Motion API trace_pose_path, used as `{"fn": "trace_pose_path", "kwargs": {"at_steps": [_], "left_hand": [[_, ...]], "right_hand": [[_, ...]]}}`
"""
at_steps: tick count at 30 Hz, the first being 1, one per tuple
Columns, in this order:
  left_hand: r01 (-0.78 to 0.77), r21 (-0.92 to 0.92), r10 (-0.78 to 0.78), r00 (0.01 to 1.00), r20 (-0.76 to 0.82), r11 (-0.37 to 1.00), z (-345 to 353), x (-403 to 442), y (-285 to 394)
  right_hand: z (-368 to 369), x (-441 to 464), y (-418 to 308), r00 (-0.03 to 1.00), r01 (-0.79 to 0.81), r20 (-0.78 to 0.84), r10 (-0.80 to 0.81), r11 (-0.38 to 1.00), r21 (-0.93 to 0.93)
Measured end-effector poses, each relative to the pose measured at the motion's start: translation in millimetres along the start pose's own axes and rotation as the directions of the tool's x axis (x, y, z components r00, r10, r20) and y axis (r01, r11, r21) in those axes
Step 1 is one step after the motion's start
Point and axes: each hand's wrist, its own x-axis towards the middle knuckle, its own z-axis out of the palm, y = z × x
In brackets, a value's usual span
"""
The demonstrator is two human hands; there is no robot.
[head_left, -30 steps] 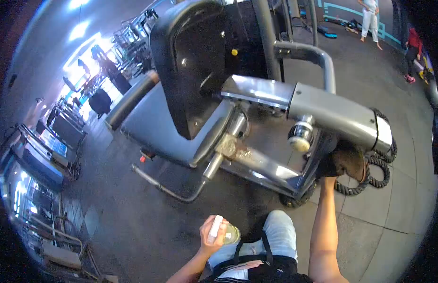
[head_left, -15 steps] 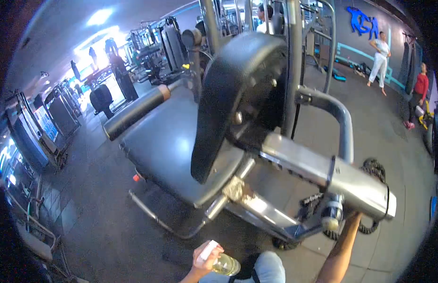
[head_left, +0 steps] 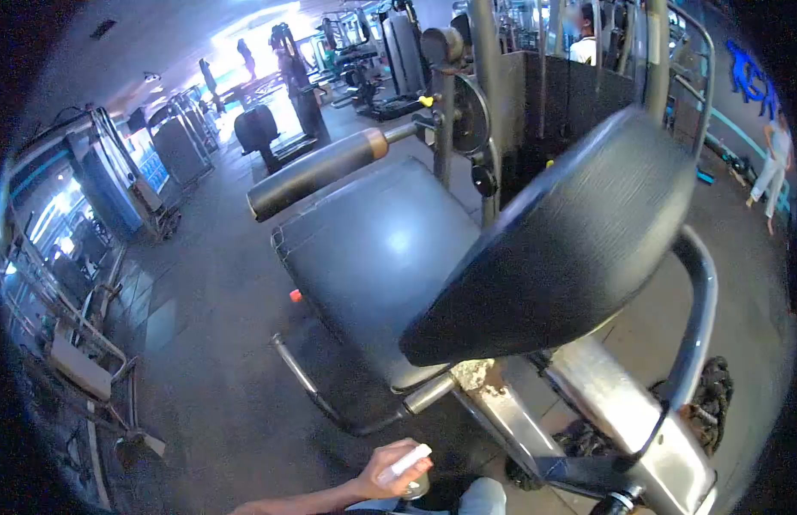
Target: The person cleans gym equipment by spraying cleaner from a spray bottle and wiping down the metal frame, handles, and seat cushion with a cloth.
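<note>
Low in the view, my left hand is wrapped round a spray bottle with a white head. Most of the bottle's body is hidden behind my fingers and against my leg. Just ahead stands a gym machine with a black padded seat and a black curved backrest. A silver metal beam runs from behind the backrest toward the lower right. My right hand is out of view.
A padded roller juts out at the seat's far side. A bent metal foot bar sits low at the left. Thick black rope lies on the floor by the beam. Two people are in the background, one standing at the far right.
My view has turned left, so the machine sits further right. The backrest now shows its broad padded front. My right arm, earlier by the beam's end, has left the view.
</note>
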Motion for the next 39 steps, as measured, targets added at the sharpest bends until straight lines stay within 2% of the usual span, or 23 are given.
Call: {"fn": "trace_pose_path", "kwargs": {"at_steps": [5, 7, 9, 10, 11, 18, 20, 21, 22, 23, 24, 25, 26, 27, 29, 31, 32, 33, 34, 35, 37, 38, 39], "left_hand": [[-0.040, -0.042, 0.041, 0.999, 0.032, 0.998, 39.2, -11.3, -49.2], [-0.319, 0.100, 0.320, 0.947, 0.007, 0.943, 55.3, -20.0, -72.5], [-0.382, 0.185, 0.392, 0.920, -0.021, 0.906, 71.5, -45.7, -79.7], [-0.143, 0.090, 0.153, 0.982, -0.115, 0.986, 81.7, -69.1, -74.2], [-0.297, 0.250, 0.324, 0.943, -0.072, 0.922, 82.9, -77.1, -64.1], [-0.212, 0.297, 0.230, 0.973, -0.025, 0.931, 80.2, -188.8, -52.6], [-0.350, 0.140, 0.342, 0.936, 0.076, 0.926, 82.4, -200.7, -42.3], [-0.360, 0.152, 0.343, 0.931, 0.128, 0.921, 82.2, -204.1, -33.5], [-0.376, 0.271, 0.337, 0.924, 0.179, 0.886, 86.1, -206.9, -25.7], [-0.392, 0.381, 0.326, 0.917, 0.228, 0.837, 90.3, -209.2, -20.2], [-0.151, 0.409, 0.090, 0.982, 0.165, 0.900, 81.9, -218.8, -36.7], [-0.159, 0.426, 0.076, 0.976, 0.205, 0.891, 86.6, -216.7, -32.7], [-0.343, 0.497, 0.241, 0.935, 0.260, 0.797, 93.2, -211.7, -25.6], [-0.514, 0.544, 0.399, 0.858, 0.325, 0.663, 101.5, -203.4, -17.4], [-0.444, 0.590, 0.362, 0.895, 0.260, 0.675, 132.4, -208.9, 10.2], [-0.191, 0.477, 0.171, 0.981, 0.085, 0.858, 135.6, -210.5, 12.9], [-0.186, 0.488, 0.165, 0.982, 0.086, 0.853, 132.7, -208.3, 7.5], [-0.178, 0.424, 0.150, 0.984, 0.099, 0.888, 129.3, -205.1, -5.3], [-0.162, 0.363, 0.132, 0.986, 0.106, 0.918, 125.5, -205.3, -13.9], [-0.143, 0.375, 0.123, 0.989, 0.076, 0.916, 138.5, -201.8, -13.0], [-0.282, 0.408, 0.208, 0.954, 0.217, 0.868, 150.9, -184.0, -14.8], [-0.297, 0.418, 0.204, 0.946, 0.252, 0.859, 161.1, -172.8, -10.9], [-0.315, 0.425, 0.201, 0.935, 0.291, 0.849, 174.0, -160.3, -7.4]], "right_hand": [[38.4, -94.6, 58.2, 0.992, -0.017, 0.127, 0.024, 0.998, -0.052], [12.9, -142.5, 76.8, 0.994, -0.031, 0.103, 0.043, 0.992, -0.120], [-26.1, -201.5, 88.3, 0.996, -0.078, 0.019, 0.083, 0.978, -0.195], [-47.5, -238.3, 88.7, 0.993, -0.117, -0.041, 0.110, 0.967, -0.227], [-68.3, -270.3, 87.9, 0.986, -0.152, -0.105, 0.129, 0.956, -0.252], [-110.6, -388.8, 39.4, 0.913, -0.290, -0.362, 0.188, 0.923, -0.253], [-138.0, -344.1, 21.4, 0.988, -0.154, -0.074, 0.135, 0.845, -0.513], [-138.9, -320.3, 29.3, 0.981, -0.192, -0.115, 0.156, 0.852, -0.487], [-134.3, -289.8, 39.6, 0.963, 0.104, -0.114, -0.244, 0.726, -0.679], [-124.6, -254.1, 54.5, 0.810, 0.315, -0.012, -0.586, 0.452, -0.834], [-152.4, -239.2, -47.7, 0.821, 0.274, -0.054, -0.568, 0.475, -0.836], [-177.3, -267.1, -144.7, 0.947, -0.020, -0.321, -0.029, 0.989, -0.149], [-152.3, -253.9, -123.4, 0.703, 0.208, -0.707, -0.080, 0.973, 0.097], [-152.8, -258.9, -120.8, 0.616, 0.265, -0.753, -0.232, 0.961, -0.079], [-126.7, -288.2, -93.2, 0.515, 0.231, -0.834, -0.199, 0.969, -0.088], [-85.8, -320.3, -39.8, 0.484, 0.477, -0.875, 0.032, 0.829, 0.294], [-61.9, -335.1, 1.1, 0.399, 0.276, -0.915, 0.063, 0.943, 0.185], [-32.3, -353.3, 54.6, 0.575, -0.083, -0.816, 0.057, 0.997, 0.011], [-5.4, -365.2, 96.3, 0.721, -0.379, -0.681, 0.128, 0.896, -0.233], [1.9, -358.6, 113.9, 0.518, -0.301, -0.854, 0.044, 0.944, -0.134], [39.8, -353.3, 219.7, 0.595, -0.233, -0.803, -0.006, 0.956, -0.180], [37.9, -369.2, 276.2, 0.548, 0.024, -0.712, 0.439, 0.842, 0.539], [28.3, -381.2, 314.4, 0.621, 0.260, -0.343, 0.705, 0.228, 0.938]]}}
